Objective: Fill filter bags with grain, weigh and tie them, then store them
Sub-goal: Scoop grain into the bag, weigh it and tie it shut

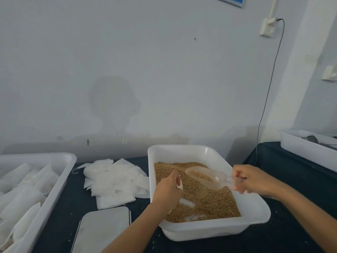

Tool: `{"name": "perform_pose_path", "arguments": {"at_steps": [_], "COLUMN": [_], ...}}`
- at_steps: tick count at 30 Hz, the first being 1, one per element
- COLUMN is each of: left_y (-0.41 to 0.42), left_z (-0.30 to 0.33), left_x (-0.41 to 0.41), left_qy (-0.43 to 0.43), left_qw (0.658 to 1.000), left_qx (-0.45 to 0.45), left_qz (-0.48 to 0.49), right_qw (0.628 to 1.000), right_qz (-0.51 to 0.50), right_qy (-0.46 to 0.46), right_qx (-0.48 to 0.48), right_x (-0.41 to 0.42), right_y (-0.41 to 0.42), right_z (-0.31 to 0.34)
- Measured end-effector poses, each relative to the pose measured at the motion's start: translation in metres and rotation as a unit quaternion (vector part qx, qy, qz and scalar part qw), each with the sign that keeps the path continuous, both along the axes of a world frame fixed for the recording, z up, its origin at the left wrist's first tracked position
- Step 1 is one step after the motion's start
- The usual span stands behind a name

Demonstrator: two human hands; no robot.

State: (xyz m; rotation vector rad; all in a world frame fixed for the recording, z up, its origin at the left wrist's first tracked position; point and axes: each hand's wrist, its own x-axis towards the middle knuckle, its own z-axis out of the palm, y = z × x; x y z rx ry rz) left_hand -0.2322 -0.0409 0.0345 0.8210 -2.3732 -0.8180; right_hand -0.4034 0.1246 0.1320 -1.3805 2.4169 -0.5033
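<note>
A white plastic tray (255,219) in front of me holds brown grain (206,201). My right hand (249,179) grips the handle of a clear plastic scoop (206,177), which is part full of grain and held just above the grain bed. My left hand (167,190) is over the tray's left side and pinches a small white filter bag (179,184) at its top; most of the bag is hidden behind the hand. A loose pile of flat white filter bags (114,181) lies on the dark cloth left of the tray.
A second white tray (63,161) at the far left holds several filled, rolled white bags. A flat scale with a metal plate (104,229) sits at the near edge. Another white tray (310,148) stands back right, beside a hanging cable (264,114).
</note>
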Motion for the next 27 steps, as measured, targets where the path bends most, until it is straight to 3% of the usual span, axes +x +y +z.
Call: {"name": "perform_pose_path", "arguments": {"at_steps": [4, 10, 19, 27], "left_y": [-0.003, 0.001, 0.005, 0.001], "left_z": [-0.001, -0.005, -0.006, -0.010], "left_x": [-0.005, -0.004, 0.000, -0.002], "left_qy": [-0.035, -0.033, -0.009, 0.014], "left_qw": [0.996, 0.990, 0.987, 0.996], "left_qx": [0.007, -0.056, -0.070, -0.022], "left_qz": [-0.076, -0.124, -0.142, -0.086], "right_qw": [0.997, 0.994, 0.976, 0.946], "right_qz": [0.043, 0.059, 0.072, 0.085], "right_qy": [-0.009, 0.025, 0.139, 0.220], "right_qx": [0.057, 0.084, 0.148, 0.223], "right_x": [0.003, 0.005, 0.016, 0.029], "right_y": [0.016, 0.013, -0.007, -0.029], "right_z": [0.015, 0.015, 0.030, 0.049]}}
